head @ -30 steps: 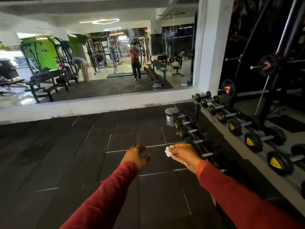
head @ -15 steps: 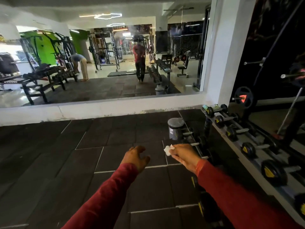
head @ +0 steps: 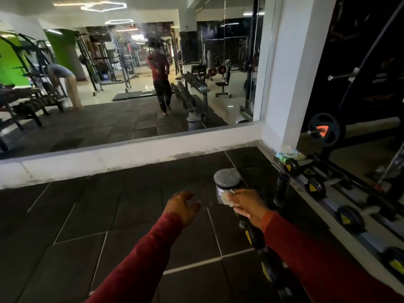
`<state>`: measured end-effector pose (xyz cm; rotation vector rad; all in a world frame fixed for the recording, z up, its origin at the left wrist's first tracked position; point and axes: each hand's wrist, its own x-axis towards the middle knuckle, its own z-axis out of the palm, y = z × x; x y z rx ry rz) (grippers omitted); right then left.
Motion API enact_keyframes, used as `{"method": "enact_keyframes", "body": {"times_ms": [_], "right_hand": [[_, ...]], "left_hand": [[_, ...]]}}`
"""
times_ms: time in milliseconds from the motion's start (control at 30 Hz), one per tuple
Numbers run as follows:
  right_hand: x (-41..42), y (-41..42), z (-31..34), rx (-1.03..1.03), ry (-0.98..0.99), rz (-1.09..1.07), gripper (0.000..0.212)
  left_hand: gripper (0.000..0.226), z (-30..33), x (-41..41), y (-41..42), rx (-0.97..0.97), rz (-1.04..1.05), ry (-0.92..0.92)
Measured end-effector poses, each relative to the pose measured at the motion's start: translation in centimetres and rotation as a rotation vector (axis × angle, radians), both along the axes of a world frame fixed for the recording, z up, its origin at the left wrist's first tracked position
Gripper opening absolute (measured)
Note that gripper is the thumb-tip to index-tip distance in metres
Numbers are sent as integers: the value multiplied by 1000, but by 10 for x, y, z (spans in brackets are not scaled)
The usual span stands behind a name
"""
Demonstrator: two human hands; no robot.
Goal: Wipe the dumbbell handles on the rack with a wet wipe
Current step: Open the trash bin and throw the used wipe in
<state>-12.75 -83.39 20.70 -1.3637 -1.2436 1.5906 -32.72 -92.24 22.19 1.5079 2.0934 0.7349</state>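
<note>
Your right hand pinches a crumpled white wet wipe at the fingertips, held in the air in front of a small grey lidded bin. Your left hand holds nothing, fingers loosely curled over the dark floor tiles. Dumbbell rack runs along your right; black dumbbells with yellow-marked ends sit on it, handles blurred. Green wipes pack lies at the rack's far end. Wall mirror ahead.
</note>
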Motion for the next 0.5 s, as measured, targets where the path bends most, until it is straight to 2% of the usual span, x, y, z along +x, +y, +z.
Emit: {"method": "enact_keyframes", "body": {"times_ms": [100,267,367,500], "right_hand": [[-31,79,4,-49,-23,-48,30],[-75,229,-32,-69,-16,-127,34],[-91,326,-64,-92,-51,-148,43],[-105,436,-81,-118,-81,-190,21]], "left_hand": [[50,1,-32,86,-26,-31,-31],[46,-26,-77,237,-44,-115,-6],[47,-50,-101,336,-88,-124,-34],[46,-68,-125,462,-135,-139,-47]]}}
